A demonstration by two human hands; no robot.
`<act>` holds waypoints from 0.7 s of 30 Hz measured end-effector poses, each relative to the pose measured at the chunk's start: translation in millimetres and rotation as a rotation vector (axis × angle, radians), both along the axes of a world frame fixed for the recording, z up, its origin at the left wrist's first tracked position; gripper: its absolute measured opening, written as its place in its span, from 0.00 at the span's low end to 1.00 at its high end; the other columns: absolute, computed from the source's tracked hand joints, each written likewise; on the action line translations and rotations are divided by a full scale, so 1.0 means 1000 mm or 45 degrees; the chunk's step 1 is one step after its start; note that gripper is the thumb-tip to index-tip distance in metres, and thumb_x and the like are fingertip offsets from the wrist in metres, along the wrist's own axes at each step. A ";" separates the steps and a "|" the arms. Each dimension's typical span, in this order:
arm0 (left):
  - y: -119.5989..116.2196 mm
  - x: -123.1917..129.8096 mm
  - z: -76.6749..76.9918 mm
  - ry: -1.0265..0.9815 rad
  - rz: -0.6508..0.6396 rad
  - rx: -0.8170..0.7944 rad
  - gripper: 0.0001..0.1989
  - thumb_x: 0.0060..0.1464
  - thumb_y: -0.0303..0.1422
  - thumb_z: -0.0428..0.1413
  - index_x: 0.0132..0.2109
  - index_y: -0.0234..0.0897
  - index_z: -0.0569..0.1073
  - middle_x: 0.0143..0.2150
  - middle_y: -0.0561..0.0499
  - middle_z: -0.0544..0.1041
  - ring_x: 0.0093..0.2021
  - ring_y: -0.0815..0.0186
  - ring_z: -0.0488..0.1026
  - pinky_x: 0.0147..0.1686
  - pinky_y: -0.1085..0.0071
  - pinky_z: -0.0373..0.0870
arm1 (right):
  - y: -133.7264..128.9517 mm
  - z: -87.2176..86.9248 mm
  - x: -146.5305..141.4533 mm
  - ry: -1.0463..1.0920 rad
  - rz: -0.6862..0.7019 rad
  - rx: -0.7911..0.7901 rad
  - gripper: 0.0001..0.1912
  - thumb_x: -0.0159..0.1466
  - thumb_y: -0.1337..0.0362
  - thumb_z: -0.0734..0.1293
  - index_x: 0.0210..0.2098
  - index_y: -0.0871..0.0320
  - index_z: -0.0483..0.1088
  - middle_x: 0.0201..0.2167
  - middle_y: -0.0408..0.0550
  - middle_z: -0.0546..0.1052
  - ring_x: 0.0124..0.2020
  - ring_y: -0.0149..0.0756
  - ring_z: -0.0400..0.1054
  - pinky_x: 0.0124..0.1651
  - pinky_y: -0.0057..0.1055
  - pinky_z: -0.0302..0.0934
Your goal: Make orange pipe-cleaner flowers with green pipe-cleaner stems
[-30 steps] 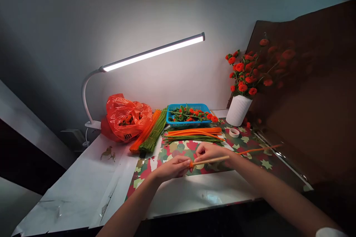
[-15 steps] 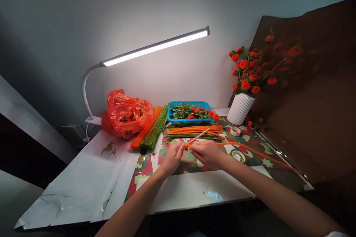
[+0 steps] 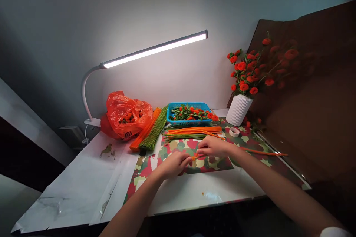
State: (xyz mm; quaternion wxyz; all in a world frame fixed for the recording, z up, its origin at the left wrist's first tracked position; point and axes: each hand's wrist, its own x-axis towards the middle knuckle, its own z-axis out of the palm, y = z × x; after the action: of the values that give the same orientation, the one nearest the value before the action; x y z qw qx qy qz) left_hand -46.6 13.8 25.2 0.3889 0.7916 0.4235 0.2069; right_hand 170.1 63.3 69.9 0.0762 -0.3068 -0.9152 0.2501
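Note:
Low over the patterned mat, my left hand (image 3: 175, 163) has its thumb and fingers pinched on one end of an orange pipe cleaner (image 3: 194, 158). A small orange coil shows between my two hands. Just to the right and a little higher, my right hand (image 3: 211, 146) is closed, its fingertips on the same pipe cleaner. The long tail of the pipe cleaner comes out beyond my right forearm and points right. The thin wooden stick is mostly hidden by the fingers.
Behind my hands lie loose orange and green pipe cleaners (image 3: 194, 131) and a blue basket (image 3: 170, 121) of flowers. Bundled green stems (image 3: 154, 129) and a red plastic bag (image 3: 126, 113) are left; a tape roll (image 3: 234, 132) and white vase (image 3: 239, 110) right. A lamp (image 3: 155, 50) hangs above.
Both hands have come down toward me. My right hand has turned, and the stick that pointed up and right no longer stands out. The pipe cleaner's tail reaches less far right.

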 end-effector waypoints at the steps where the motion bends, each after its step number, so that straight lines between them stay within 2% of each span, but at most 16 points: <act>1: 0.001 0.002 -0.001 0.047 0.113 0.104 0.18 0.60 0.41 0.45 0.29 0.37 0.72 0.20 0.53 0.67 0.23 0.66 0.63 0.26 0.72 0.55 | -0.003 0.000 -0.003 -0.006 -0.038 0.156 0.21 0.65 0.56 0.60 0.18 0.60 0.62 0.16 0.39 0.59 0.20 0.26 0.49 0.24 0.26 0.41; 4: 0.003 0.008 -0.008 0.014 0.416 0.259 0.17 0.60 0.39 0.43 0.30 0.38 0.70 0.25 0.50 0.70 0.27 0.64 0.65 0.28 0.72 0.56 | -0.014 -0.011 -0.014 0.073 -0.127 0.492 0.18 0.67 0.61 0.57 0.22 0.59 0.65 0.21 0.43 0.68 0.23 0.29 0.56 0.27 0.27 0.44; 6: 0.005 0.009 -0.012 -0.136 0.473 0.255 0.17 0.60 0.41 0.42 0.30 0.37 0.69 0.26 0.51 0.70 0.28 0.65 0.64 0.29 0.72 0.56 | -0.019 -0.024 -0.018 0.156 -0.107 0.506 0.18 0.68 0.62 0.55 0.25 0.59 0.66 0.24 0.46 0.71 0.26 0.31 0.60 0.29 0.27 0.48; 8: 0.005 0.008 -0.015 -0.351 0.423 0.167 0.19 0.60 0.44 0.42 0.30 0.36 0.67 0.24 0.53 0.65 0.25 0.68 0.60 0.26 0.73 0.55 | -0.019 -0.035 -0.017 0.254 -0.101 0.348 0.20 0.68 0.59 0.54 0.26 0.59 0.68 0.24 0.46 0.71 0.26 0.31 0.61 0.30 0.27 0.51; 10: 0.004 0.006 -0.016 -0.548 0.296 -0.013 0.22 0.58 0.49 0.43 0.30 0.36 0.67 0.21 0.57 0.57 0.22 0.71 0.53 0.22 0.74 0.50 | -0.012 -0.041 -0.011 0.370 -0.123 0.046 0.22 0.68 0.54 0.55 0.27 0.60 0.70 0.23 0.45 0.71 0.26 0.31 0.61 0.30 0.26 0.54; 12: 0.003 0.003 -0.015 -0.625 0.111 -0.232 0.25 0.56 0.54 0.44 0.32 0.35 0.68 0.19 0.60 0.50 0.19 0.73 0.47 0.20 0.75 0.46 | -0.003 -0.040 -0.004 0.389 -0.146 -0.276 0.23 0.65 0.49 0.58 0.28 0.61 0.72 0.23 0.44 0.71 0.24 0.29 0.61 0.27 0.25 0.54; 15: 0.001 -0.003 -0.011 -0.459 -0.151 -0.448 0.27 0.54 0.55 0.46 0.34 0.33 0.71 0.18 0.61 0.49 0.18 0.74 0.46 0.20 0.75 0.46 | 0.011 -0.030 0.005 0.235 -0.115 -0.592 0.23 0.57 0.46 0.66 0.26 0.63 0.74 0.20 0.42 0.69 0.20 0.27 0.59 0.22 0.23 0.51; 17: 0.001 -0.005 -0.009 -0.253 -0.231 -0.453 0.26 0.54 0.54 0.47 0.34 0.33 0.73 0.17 0.60 0.53 0.18 0.74 0.48 0.20 0.74 0.48 | 0.016 -0.022 0.009 0.134 -0.081 -0.657 0.23 0.53 0.46 0.69 0.25 0.63 0.75 0.17 0.40 0.66 0.18 0.25 0.56 0.20 0.23 0.49; 19: 0.004 -0.004 -0.009 -0.094 -0.163 -0.299 0.24 0.56 0.51 0.46 0.33 0.34 0.74 0.18 0.58 0.59 0.19 0.72 0.54 0.21 0.74 0.50 | 0.016 -0.015 0.008 0.096 -0.098 -0.589 0.22 0.54 0.47 0.68 0.26 0.63 0.75 0.15 0.39 0.64 0.16 0.24 0.53 0.19 0.22 0.47; 21: 0.008 -0.001 -0.011 -0.033 0.038 -0.044 0.22 0.58 0.47 0.45 0.31 0.35 0.73 0.21 0.55 0.65 0.23 0.69 0.60 0.24 0.73 0.53 | 0.010 -0.014 0.004 0.121 -0.149 -0.345 0.21 0.59 0.50 0.64 0.25 0.63 0.74 0.15 0.39 0.63 0.17 0.24 0.52 0.20 0.23 0.45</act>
State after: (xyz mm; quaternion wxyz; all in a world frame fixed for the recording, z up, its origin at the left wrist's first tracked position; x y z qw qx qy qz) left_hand -47.3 22.1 14.2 0.4049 0.7757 0.4336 0.2154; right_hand 173.9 72.9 56.3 0.0916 -0.3551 -0.8489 0.3806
